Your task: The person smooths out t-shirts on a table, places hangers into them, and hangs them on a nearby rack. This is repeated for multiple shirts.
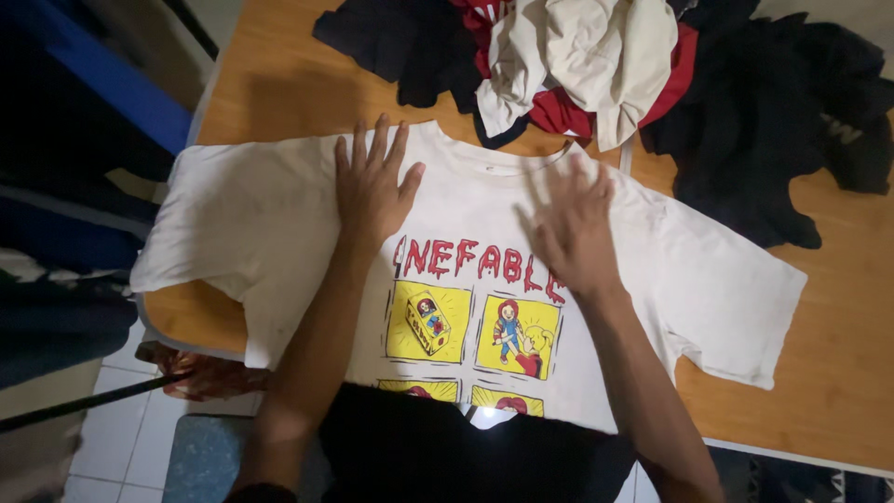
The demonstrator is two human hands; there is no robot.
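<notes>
A cream T-shirt lies spread front-up on a wooden table, collar away from me, with red lettering and yellow cartoon panels on its chest. My left hand rests flat on the shirt's left shoulder, fingers spread. My right hand presses flat on the right side of the chest, slightly blurred, just below the collar. Neither hand grips anything. The shirt's hem hangs over the near table edge.
A heap of clothes sits at the table's far side: a dark garment, a cream one over red fabric, and a large black pile. Tiled floor lies to the left.
</notes>
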